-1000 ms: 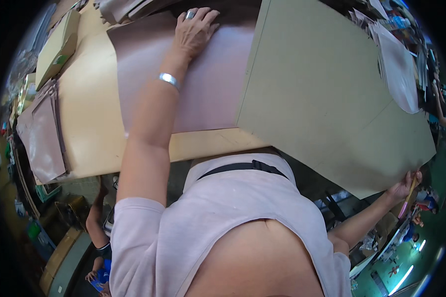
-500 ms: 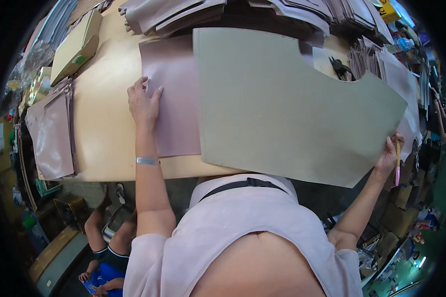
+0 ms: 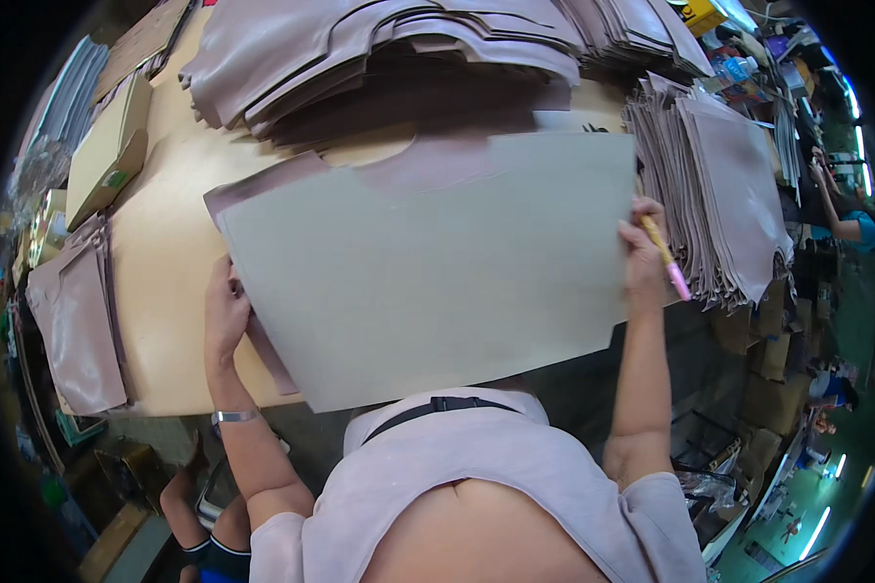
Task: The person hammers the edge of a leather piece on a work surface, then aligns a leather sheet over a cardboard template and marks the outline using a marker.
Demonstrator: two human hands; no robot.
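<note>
I see a large grey-green card template (image 3: 428, 272) spread across the middle of the frame, lying over a mauve leather piece (image 3: 262, 189) on the tan worktop (image 3: 165, 253). My left hand (image 3: 226, 311) rests at the template's left edge, fingers together against it. My right hand (image 3: 644, 255) grips the right edge, fingers clamped on a yellow and pink pen (image 3: 665, 257). Stacks of mauve pieces (image 3: 379, 49) fill the top of the frame, more stand at the right (image 3: 719, 185), and a few lie at the far left (image 3: 73, 325).
</note>
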